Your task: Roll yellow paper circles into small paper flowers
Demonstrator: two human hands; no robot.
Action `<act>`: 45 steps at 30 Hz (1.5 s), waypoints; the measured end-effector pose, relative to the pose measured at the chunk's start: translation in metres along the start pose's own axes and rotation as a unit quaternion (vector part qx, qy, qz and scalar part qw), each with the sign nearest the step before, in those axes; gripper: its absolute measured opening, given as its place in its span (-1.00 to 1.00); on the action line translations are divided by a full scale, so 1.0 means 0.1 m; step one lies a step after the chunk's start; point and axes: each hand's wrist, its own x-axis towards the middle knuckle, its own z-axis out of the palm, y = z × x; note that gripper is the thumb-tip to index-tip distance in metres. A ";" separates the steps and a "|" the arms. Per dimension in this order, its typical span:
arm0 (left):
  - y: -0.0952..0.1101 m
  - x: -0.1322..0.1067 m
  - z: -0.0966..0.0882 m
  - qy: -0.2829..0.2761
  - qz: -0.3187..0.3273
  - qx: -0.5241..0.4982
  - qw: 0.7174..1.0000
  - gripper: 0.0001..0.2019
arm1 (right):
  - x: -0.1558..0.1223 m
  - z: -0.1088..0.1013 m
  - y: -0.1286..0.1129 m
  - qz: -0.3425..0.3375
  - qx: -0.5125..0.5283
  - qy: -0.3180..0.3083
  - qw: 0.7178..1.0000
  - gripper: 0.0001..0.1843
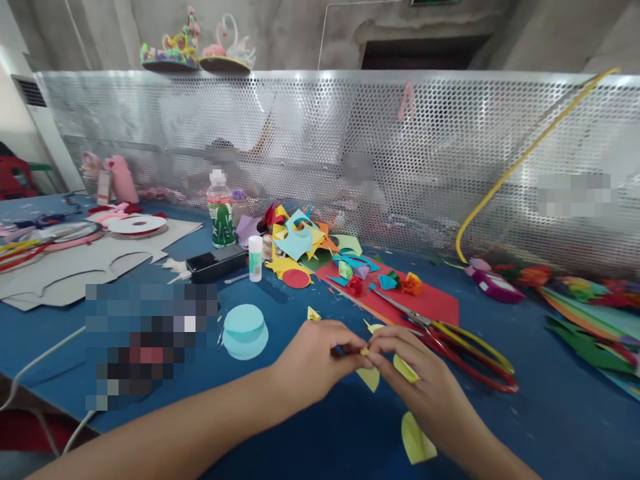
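My left hand [315, 360] and my right hand [415, 377] meet over the blue table [550, 413], fingertips pinched together on a small yellow paper piece [371, 375]. The paper hangs just below the fingers; part of it is hidden by them. Another yellow paper scrap [416, 440] lies below my right wrist. Red and yellow scissors [460, 347] lie just right of my right hand, partly on a red paper sheet [430, 303].
Light blue paper discs [245, 331] lie left of my hands. A pile of coloured paper cuttings [300, 243], a glue stick [255, 259], a drink bottle [221, 217] and a black box [215, 265] stand further back. A perforated metal screen [350, 147] closes the far side.
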 end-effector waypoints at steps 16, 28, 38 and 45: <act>0.09 -0.02 -0.05 -0.023 -0.003 0.052 0.998 -0.72 | 0.01 -0.05 -0.03 0.019 -0.024 0.036 0.999 -0.88; -0.04 -0.05 0.01 -0.002 -0.024 0.026 0.999 -0.75 | -0.09 0.06 0.14 -0.059 -0.082 0.044 0.994 -0.85; -0.08 -0.07 0.02 -0.003 0.021 0.047 0.999 -0.73 | -0.11 0.06 0.12 -0.092 -0.085 0.036 0.992 -0.82; 0.01 0.00 -0.01 0.018 -0.053 -0.106 0.993 -0.72 | -0.05 -0.04 0.04 -0.063 -0.092 0.069 0.991 -0.89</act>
